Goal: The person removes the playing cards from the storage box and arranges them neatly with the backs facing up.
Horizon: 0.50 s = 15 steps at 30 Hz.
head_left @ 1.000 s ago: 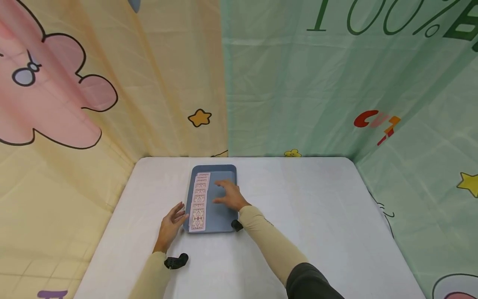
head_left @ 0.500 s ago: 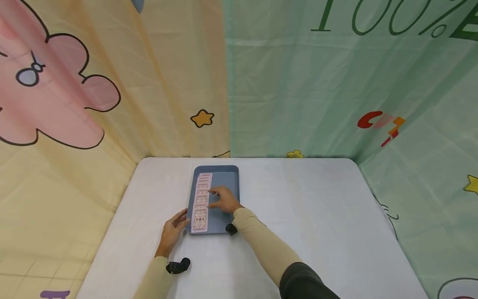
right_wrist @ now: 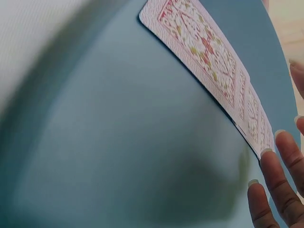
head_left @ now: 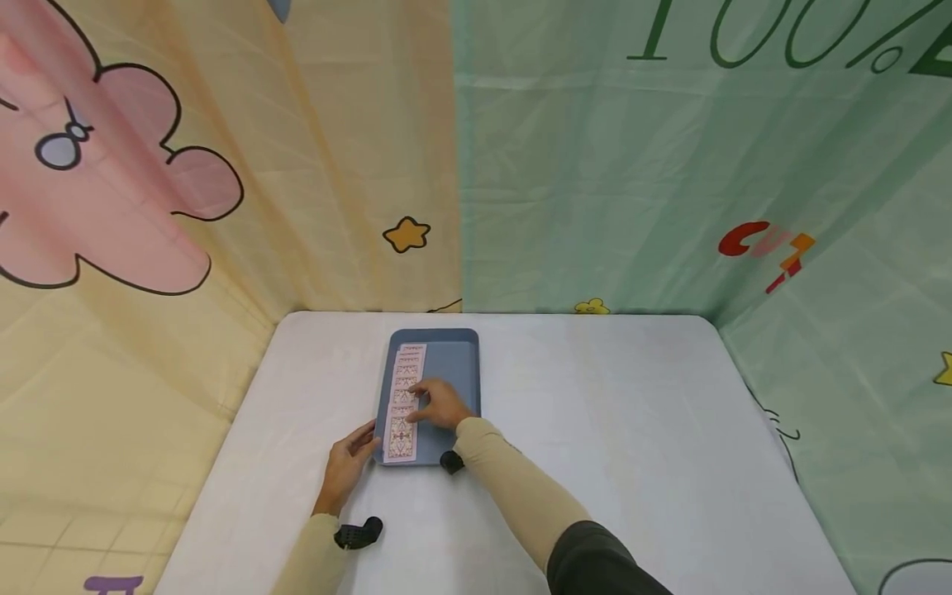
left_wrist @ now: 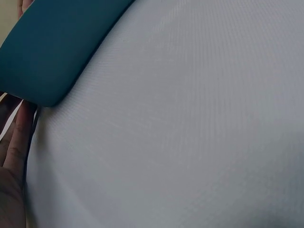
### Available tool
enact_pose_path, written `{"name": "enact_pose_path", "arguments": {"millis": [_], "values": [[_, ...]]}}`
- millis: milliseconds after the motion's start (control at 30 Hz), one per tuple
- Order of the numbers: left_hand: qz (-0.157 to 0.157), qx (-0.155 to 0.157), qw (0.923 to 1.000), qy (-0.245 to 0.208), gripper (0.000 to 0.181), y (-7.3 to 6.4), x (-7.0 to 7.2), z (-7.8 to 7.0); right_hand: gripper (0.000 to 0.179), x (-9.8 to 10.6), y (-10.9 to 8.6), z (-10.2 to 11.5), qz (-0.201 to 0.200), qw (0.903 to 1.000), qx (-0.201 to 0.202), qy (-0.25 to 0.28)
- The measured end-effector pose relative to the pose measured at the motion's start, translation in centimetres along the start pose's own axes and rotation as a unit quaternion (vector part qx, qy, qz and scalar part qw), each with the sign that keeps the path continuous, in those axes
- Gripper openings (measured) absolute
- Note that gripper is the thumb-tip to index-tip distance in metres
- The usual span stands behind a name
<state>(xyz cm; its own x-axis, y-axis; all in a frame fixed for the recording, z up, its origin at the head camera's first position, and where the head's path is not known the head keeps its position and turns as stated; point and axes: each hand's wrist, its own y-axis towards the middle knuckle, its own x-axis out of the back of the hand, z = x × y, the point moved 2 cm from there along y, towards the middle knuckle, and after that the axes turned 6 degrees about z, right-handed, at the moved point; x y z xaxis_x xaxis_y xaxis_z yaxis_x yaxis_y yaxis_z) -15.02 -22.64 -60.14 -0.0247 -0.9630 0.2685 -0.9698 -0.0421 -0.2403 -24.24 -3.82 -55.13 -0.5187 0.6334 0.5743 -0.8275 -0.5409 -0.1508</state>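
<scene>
A row of overlapping playing cards [head_left: 404, 405], patterned red-and-pink backs up, runs lengthwise along the left side of a blue-grey tray [head_left: 454, 364]. My right hand [head_left: 442, 405] is over the tray, its thumb and fingertips spaced apart at the right edge of the row, around its middle. The right wrist view shows several fingertips [right_wrist: 267, 164] beside the far end of the cards [right_wrist: 199, 45]. My left hand [head_left: 347, 467] lies along the tray's near left edge with its fingers straight. In the left wrist view those fingers [left_wrist: 21, 137] are at the tray's corner [left_wrist: 57, 57].
The tray stands on a white-covered table [head_left: 595, 430]. Printed curtains [head_left: 580, 165] hang close behind the table and along both sides. Dark wrist devices [head_left: 359, 534] are strapped to both sleeves.
My right hand has moved left and closer to the body, from above the tray's bare right side to the edge of the cards. My left fingers have settled against the tray's side.
</scene>
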Motion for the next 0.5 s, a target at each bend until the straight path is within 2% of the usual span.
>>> {"name": "enact_pose_path", "arguments": {"millis": [267,500], "values": [[-0.003,-0.008,0.9999,-0.01,0.045,0.0,-0.1,0.2,0.046,-1.2,0.2,-0.1,0.008,0.9989,-0.044,0.014],[-0.005,-0.025,0.9995,-0.021,0.044,0.0,-0.1,0.2,0.049,-2.3,0.2,-0.4,-0.005,0.9981,-0.058,-0.02]]}}
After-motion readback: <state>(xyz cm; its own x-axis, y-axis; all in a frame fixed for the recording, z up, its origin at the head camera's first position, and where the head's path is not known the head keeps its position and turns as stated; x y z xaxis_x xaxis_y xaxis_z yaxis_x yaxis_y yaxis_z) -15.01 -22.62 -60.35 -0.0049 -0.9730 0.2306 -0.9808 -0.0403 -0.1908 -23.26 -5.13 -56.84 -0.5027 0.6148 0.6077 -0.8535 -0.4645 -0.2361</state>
